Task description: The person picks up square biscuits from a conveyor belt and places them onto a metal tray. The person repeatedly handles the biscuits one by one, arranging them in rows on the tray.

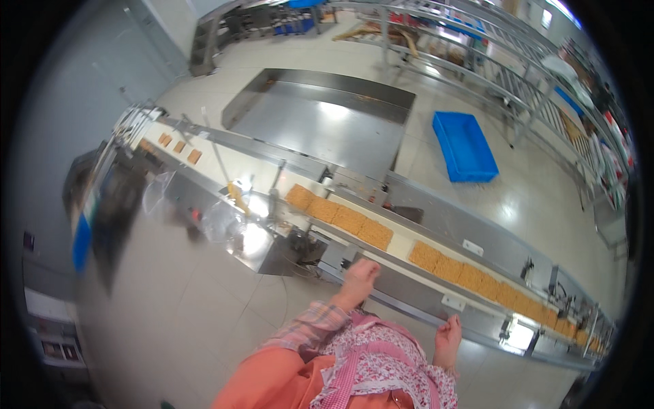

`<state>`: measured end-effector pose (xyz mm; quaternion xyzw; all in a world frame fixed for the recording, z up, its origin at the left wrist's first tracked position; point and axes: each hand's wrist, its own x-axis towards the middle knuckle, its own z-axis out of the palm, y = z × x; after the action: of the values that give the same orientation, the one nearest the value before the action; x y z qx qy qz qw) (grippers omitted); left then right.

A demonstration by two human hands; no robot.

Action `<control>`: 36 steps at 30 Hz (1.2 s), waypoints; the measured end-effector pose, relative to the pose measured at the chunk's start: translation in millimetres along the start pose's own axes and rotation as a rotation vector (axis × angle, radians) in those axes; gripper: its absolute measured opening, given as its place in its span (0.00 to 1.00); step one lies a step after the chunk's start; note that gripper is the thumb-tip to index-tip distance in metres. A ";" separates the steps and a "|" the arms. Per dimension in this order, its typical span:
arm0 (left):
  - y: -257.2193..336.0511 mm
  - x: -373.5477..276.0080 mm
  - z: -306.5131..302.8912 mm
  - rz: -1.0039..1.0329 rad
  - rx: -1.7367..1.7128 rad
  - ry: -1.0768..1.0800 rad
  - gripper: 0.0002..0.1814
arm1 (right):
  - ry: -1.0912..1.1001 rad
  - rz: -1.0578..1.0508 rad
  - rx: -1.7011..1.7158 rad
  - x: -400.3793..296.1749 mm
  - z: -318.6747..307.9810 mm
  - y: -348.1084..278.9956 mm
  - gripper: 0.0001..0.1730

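Note:
A row of flat, golden-brown food slabs (340, 216) lies end to end on the cream conveyor belt (401, 246). After a gap, a longer row of the same slabs (475, 281) stretches to the lower right. My left hand (360, 277) is by the near metal side of the conveyor, fingers curled, below the first row. Farther right, my right hand (448, 335) is at the near edge with its fingers bent together. I see nothing held in either hand. Several small brown pieces (179, 146) are spaced along the belt at the upper left.
A metal tray-like platform (327, 122) adjoins the conveyor's far side. A blue plastic crate (467, 148) sits on the tiled floor beyond. Clear plastic bags (222, 222) hang at the near left side, and metal racks (460, 56) stand at the back right.

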<state>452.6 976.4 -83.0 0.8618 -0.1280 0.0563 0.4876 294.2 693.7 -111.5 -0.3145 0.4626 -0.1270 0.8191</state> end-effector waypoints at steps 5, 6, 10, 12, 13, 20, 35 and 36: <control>-26.4 29.6 -28.9 0.084 0.276 -0.054 0.09 | 0.103 0.067 0.237 8.0 -26.7 5.0 0.04; -37.6 37.9 -34.5 0.089 0.369 -0.048 0.11 | 0.107 0.070 0.241 8.6 -29.9 4.0 0.04; -76.1 79.0 -50.7 0.030 0.840 0.048 0.17 | 0.133 0.076 0.241 7.9 -37.5 1.9 0.04; -85.9 91.7 -46.7 -0.130 0.933 0.004 0.22 | 0.139 0.069 0.229 5.5 -39.1 1.0 0.05; -78.4 94.5 -44.5 -0.162 0.932 -0.117 0.24 | 0.136 0.058 0.223 4.0 -41.9 1.8 0.05; -40.9 74.2 4.9 -0.118 0.825 -0.037 0.24 | 0.112 0.060 0.260 -0.2 -43.0 4.2 0.05; -28.9 42.0 9.4 0.064 0.482 -0.064 0.17 | 0.122 0.159 0.263 -2.4 -27.6 15.9 0.04; -29.8 44.5 7.8 0.065 0.523 -0.050 0.18 | 0.119 0.164 0.266 -4.1 -29.6 18.1 0.05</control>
<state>503.4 977.0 -101.7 0.9551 -0.1486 0.0818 0.2430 265.7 697.9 -131.3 -0.1563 0.5134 -0.1384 0.8324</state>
